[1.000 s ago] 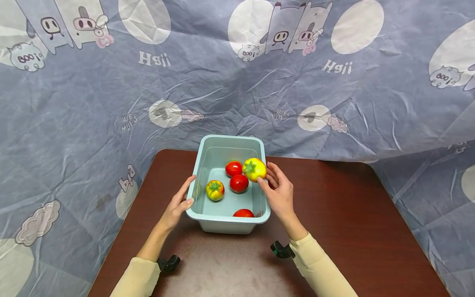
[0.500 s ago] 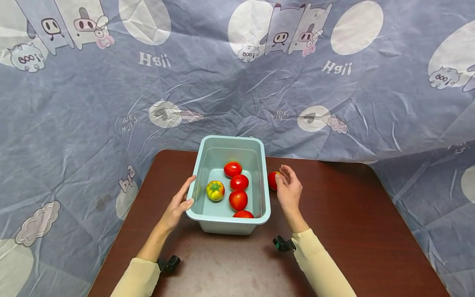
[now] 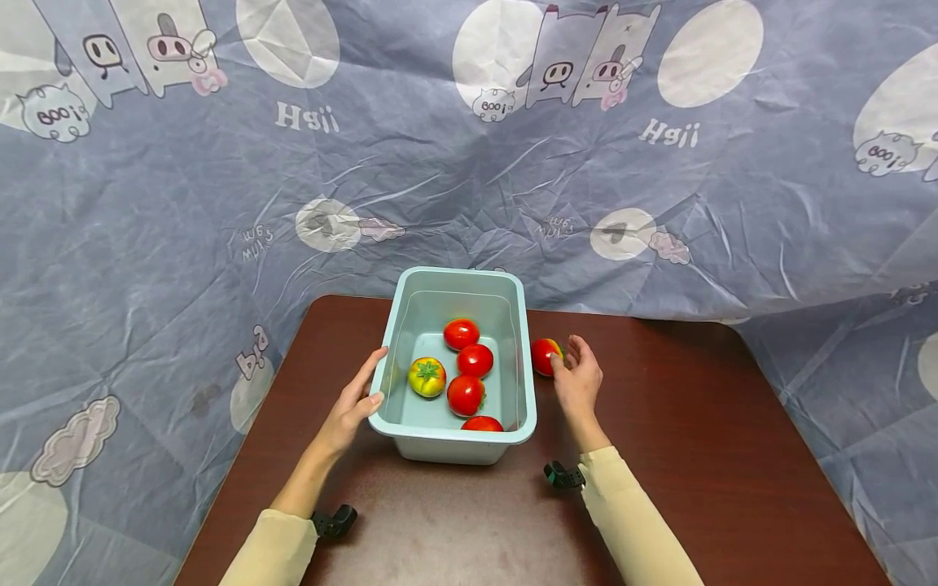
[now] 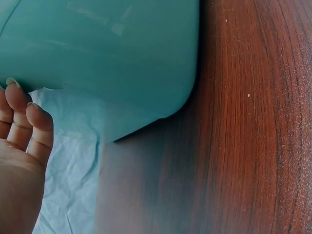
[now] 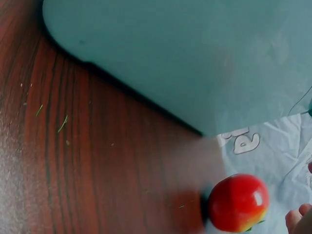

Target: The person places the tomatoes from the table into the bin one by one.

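Observation:
A pale blue plastic bin [image 3: 452,434] sits on the table with several tomatoes in it. Most are red, such as the red tomato [image 3: 466,395] in its middle; one is a yellow-green tomato [image 3: 427,377] with a green leafy top. My left hand [image 3: 344,417] holds the bin's left rim, its fingers along the outer side in the left wrist view. Right of the bin, another red tomato [image 3: 544,356] with a yellowish end lies on the table. My right hand [image 3: 579,382] is beside it, fingers loosely bent, thumb overlapping it in the head view; the right wrist view shows fingertips [image 5: 295,218] apart from this tomato.
The brown wooden table [image 3: 681,423] extends to both sides and in front of the bin. A grey-blue printed cloth [image 3: 410,187] hangs closely behind the table's far edge. Small green bits [image 5: 63,123] lie on the wood.
My right hand let go of a tomato inside the bin and moved right, down beside the tomato on the table. The released tomato rolled slightly. My left hand stayed at the rim.

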